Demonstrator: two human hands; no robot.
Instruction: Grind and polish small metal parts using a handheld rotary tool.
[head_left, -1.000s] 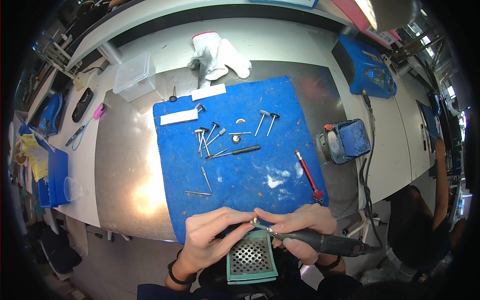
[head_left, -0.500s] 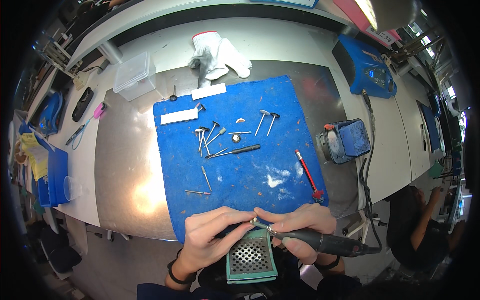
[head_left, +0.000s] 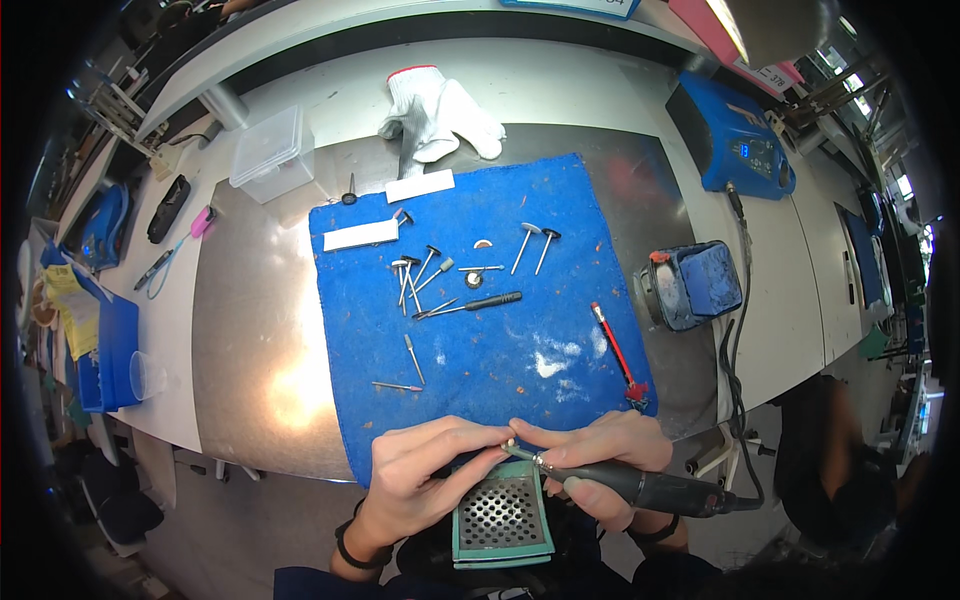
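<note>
Between the thumb and fingertips of my left hand (head_left: 432, 462) is pinched a tiny pale piece (head_left: 511, 442), too small to make out fully. My right hand (head_left: 605, 455) is wrapped round a black rotary handpiece (head_left: 650, 489), its metal nose pointing left. The tip of the tool meets or nearly meets the small piece, and my right thumb or finger reaches close to my left fingertips. Just below both hands sits a green-framed tray with a perforated metal plate (head_left: 503, 512). A cord runs from the handpiece's rear up to the right.
A blue cloth (head_left: 450, 355) bears several rotary bits (head_left: 412, 280), a black-handled tool (head_left: 495, 299), white strips (head_left: 361, 234), white powder and a red brush (head_left: 620, 345). Around it are white gloves (head_left: 440, 115), a clear box (head_left: 272, 155), a blue control unit (head_left: 730, 140) and a blue block holder (head_left: 708, 280).
My hands keep nearly the same pose, the handpiece still against or near the small piece. The whole view has shifted very slightly. At the right, another person's arm has moved.
</note>
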